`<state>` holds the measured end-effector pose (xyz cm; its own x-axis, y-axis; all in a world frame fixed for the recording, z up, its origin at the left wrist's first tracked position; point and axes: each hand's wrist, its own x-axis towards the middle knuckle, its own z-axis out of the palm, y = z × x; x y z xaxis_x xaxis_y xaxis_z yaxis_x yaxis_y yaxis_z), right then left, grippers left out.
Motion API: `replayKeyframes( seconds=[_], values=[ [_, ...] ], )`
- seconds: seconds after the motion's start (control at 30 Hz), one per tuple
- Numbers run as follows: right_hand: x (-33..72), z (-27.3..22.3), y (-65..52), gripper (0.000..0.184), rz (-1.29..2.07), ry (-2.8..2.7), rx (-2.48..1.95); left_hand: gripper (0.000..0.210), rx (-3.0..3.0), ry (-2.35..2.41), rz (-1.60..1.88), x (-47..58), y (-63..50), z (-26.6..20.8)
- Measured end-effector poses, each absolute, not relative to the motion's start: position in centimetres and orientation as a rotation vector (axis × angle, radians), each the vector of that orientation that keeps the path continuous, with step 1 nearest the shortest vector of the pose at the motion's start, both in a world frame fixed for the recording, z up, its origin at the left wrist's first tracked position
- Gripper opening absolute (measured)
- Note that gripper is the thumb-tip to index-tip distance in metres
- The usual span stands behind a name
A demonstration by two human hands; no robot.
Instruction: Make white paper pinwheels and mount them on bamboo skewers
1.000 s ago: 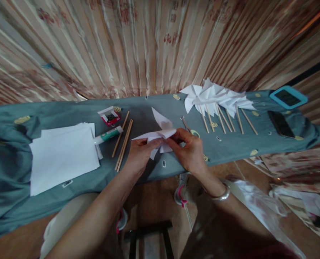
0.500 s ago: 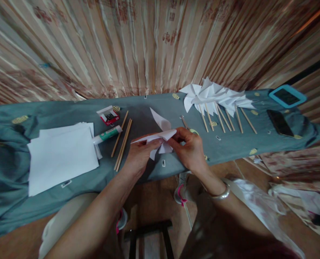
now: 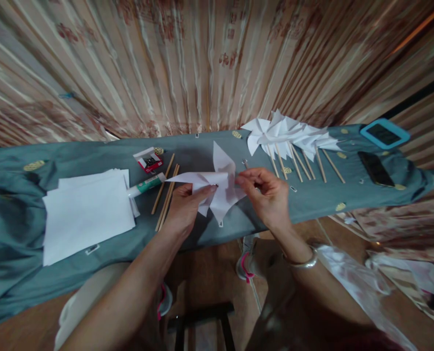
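Between my hands, over the table, is a white paper pinwheel (image 3: 222, 187) with its pointed blades spread. My left hand (image 3: 182, 207) grips it from the left, the thumb pressed on the paper near the centre. A small dark spot shows at that thumb's tip, too small to name. At the pinwheel's right edge, my right hand (image 3: 266, 197) has thumb and forefinger pinched together against the paper; its other fingers are curled. Just behind the right fingertips lie scissors (image 3: 245, 163), mostly covered by the hand.
To the left are a stack of white paper (image 3: 88, 217), a glue stick (image 3: 147, 185), a small red-and-white box (image 3: 148, 160) and several wooden sticks (image 3: 167, 197). Finished pinwheels on sticks (image 3: 290, 131) overlap at the back right. Beyond them lie a blue-framed device (image 3: 385, 134) and a dark phone (image 3: 375, 168).
The pinwheel has turned and opened out, so its face and blades now show more fully. My right hand has shifted slightly right, from near its centre to its edge.
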<state>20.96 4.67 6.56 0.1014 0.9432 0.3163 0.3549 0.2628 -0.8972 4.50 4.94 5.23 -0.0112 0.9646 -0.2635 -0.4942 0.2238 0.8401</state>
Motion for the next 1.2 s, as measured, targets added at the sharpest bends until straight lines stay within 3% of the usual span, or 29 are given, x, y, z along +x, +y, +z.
replayKeyframes(
  seconds=[0.2,0.3,0.53,0.83,1.2],
  values=[
    [21.9,5.0,6.1,0.033,0.725,-1.362,-1.193,0.03,0.503,0.92,1.259,4.5,4.9,5.6],
    [21.7,5.0,5.8,0.03,0.69,-1.418,-1.187,0.03,0.454,0.897,1.283,4.4,5.2,5.7],
    [20.3,6.5,3.1,0.031,0.189,-1.89,-1.117,0.031,0.378,0.843,1.276,4.2,5.3,6.1],
    [19.4,6.1,3.4,0.024,0.1,-1.96,-1.04,0.026,0.414,0.856,1.237,4.8,4.7,6.2],
    [19.8,6.0,3.3,0.03,0.154,-1.999,-1.042,0.023,0.428,0.898,1.232,4.9,4.7,6.0]
  ],
)
